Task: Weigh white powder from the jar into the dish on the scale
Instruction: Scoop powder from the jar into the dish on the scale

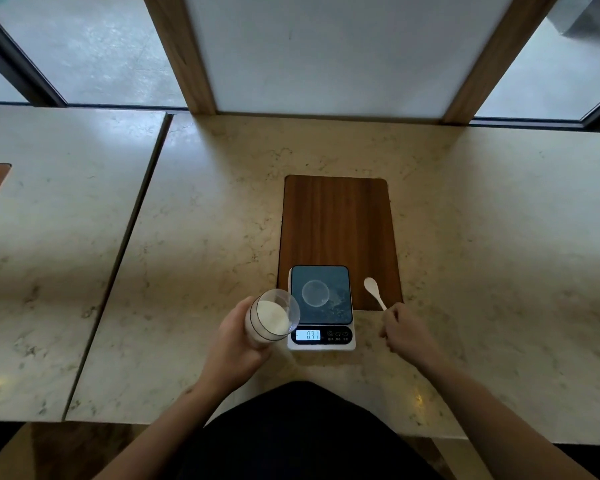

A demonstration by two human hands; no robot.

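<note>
A small digital scale (pixel 321 337) with a dark top sits at the near end of a wooden board; its lit display shows digits. A clear round dish (pixel 315 292) rests on the scale's top, with faint white specks beside it. My left hand (pixel 234 344) holds an open clear jar (pixel 272 317) of white powder, tilted with its mouth toward the scale and close to the scale's left edge. My right hand (pixel 400 327) grips the handle of a white spoon (pixel 373 289), whose empty bowl points away over the board, right of the scale.
The wooden board (pixel 338 223) is inset in a pale marble counter (pixel 482 254). A seam (pixel 132 237) divides off another counter slab on the left. Wooden posts and a white panel stand at the back edge, with windows either side.
</note>
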